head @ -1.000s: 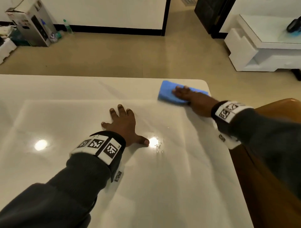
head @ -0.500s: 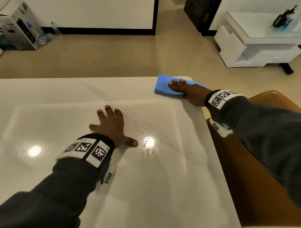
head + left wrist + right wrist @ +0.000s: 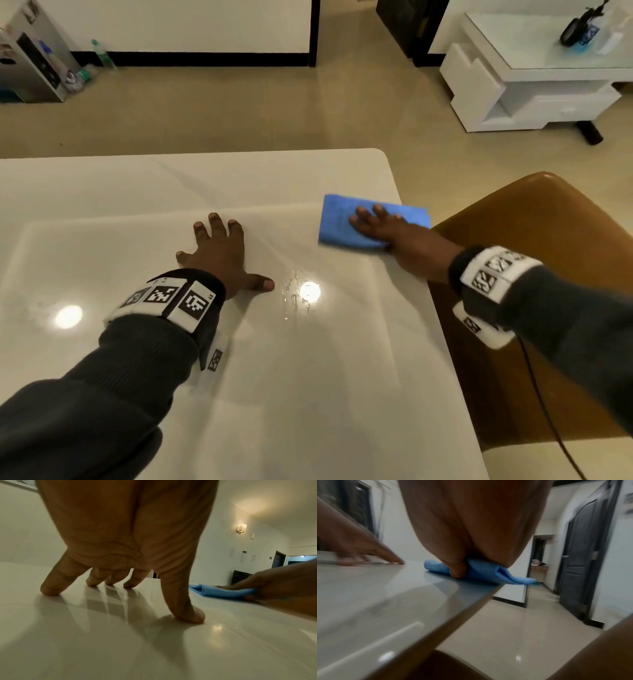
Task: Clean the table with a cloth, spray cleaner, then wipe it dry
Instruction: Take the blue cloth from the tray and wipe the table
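Observation:
A folded blue cloth (image 3: 337,222) lies near the right edge of the glossy white table (image 3: 308,377), its right end just over that edge. My right hand (image 3: 394,236) presses down on it with flat fingers, thumb at its near edge. In the right wrist view, which is blurred, the cloth (image 3: 481,570) is squeezed under the hand (image 3: 471,527). My left hand (image 3: 222,253) rests on the table's middle with fingers spread and holds nothing; the left wrist view shows its fingertips (image 3: 188,616) on the surface and the cloth (image 3: 221,592) to the right. Small water droplets (image 3: 294,294) sit beside the left thumb.
A brown chair (image 3: 548,222) stands close against the table's right side, under my right forearm. Beyond it is a white low cabinet (image 3: 534,85) with a dark and blue object (image 3: 579,31) on top. A box and bottles (image 3: 34,65) sit on the floor at the far left.
My right hand has slid the cloth from the far right corner toward me along the right edge. My left hand has stayed planted in the same spot.

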